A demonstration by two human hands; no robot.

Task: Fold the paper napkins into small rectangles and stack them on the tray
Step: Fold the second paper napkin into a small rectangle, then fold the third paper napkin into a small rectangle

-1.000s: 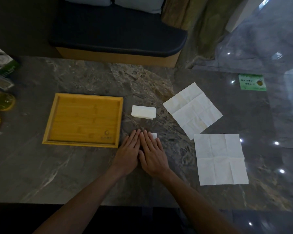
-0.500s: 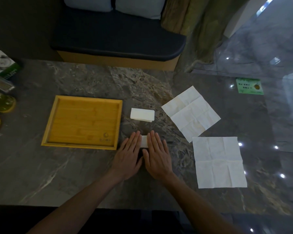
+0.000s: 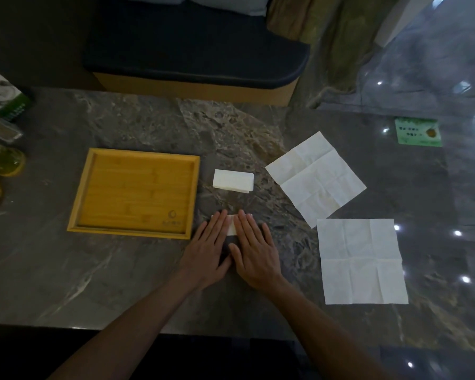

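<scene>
Napkin (image 3: 231,227), folded small, is pressed flat near the front edge of the table (image 3: 121,270) by both hands. The left hand (image 3: 207,249) and the right hand (image 3: 254,250) are laid side by side on it, fingers straight and together. A wooden tray (image 3: 137,157) is seen just left of the hands. Another folded napkin (image 3: 233,181) and two unfolded napkins (image 3: 315,179) (image 3: 361,260) are placed behind and toward the right edge. A dark bench (image 3: 195,50) is seen beyond the far edge.

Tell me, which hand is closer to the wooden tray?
Left. The left hand lies just right of the tray; the right hand lies farther right, beyond it.
</scene>
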